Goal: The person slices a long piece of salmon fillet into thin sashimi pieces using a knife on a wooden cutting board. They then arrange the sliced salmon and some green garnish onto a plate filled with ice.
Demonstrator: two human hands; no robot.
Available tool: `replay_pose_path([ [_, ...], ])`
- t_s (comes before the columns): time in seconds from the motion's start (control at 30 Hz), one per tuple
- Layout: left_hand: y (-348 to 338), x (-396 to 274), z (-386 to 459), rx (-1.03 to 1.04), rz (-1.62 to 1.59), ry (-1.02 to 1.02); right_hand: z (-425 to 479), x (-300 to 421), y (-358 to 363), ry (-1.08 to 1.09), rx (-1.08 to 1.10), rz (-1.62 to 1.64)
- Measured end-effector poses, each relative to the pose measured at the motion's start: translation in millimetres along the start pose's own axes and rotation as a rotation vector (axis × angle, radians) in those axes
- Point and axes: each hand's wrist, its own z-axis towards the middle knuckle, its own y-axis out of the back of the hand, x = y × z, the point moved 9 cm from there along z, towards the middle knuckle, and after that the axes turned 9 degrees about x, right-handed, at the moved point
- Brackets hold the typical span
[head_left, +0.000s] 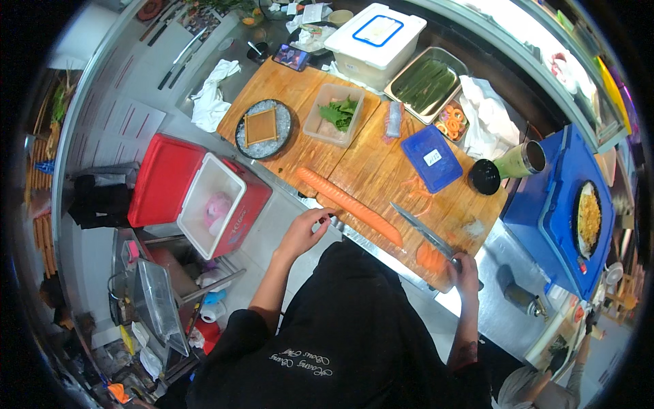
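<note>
A long peeled carrot or similar orange root with a ridged surface (352, 204) lies across the wooden cutting board (286, 87) near its front edge. My left hand (311, 227) is just off that edge, beside the root, its fingers curled; it seems to hold nothing large. In my right hand (462, 271) is a kitchen knife (424, 230), its blade pointing up and left over the board. Thin orange slices (430, 257) lie beside the blade, and orange peelings (420, 194) lie farther back. A blue plastic lid (431, 158) rests behind them.
Around the board's back stand a clear tub with green leaves (337, 115), a black bowl of ice (263, 129), a steel pan of green leaves (426, 82) and a black cup (484, 177). A red cooler (245, 204) stands open at left, a blue box (541, 204) at right.
</note>
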Motion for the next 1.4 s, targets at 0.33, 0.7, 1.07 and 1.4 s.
replay_pose_path([
  [0.33,62,61,1,-0.102,-0.106,0.032,2,-4,11,-0.217,-0.033,0.178],
  [0.7,234,98,109,-0.1,-0.628,-0.209,278,227,83,0.011,-0.408,-0.025],
  [1.07,297,32,413,-0.238,0.252,-0.34,564,203,61,-0.481,-0.055,-0.162],
  [1.4,251,61,509,0.114,0.336,-0.009,566,185,55,-0.484,-0.154,-0.224],
])
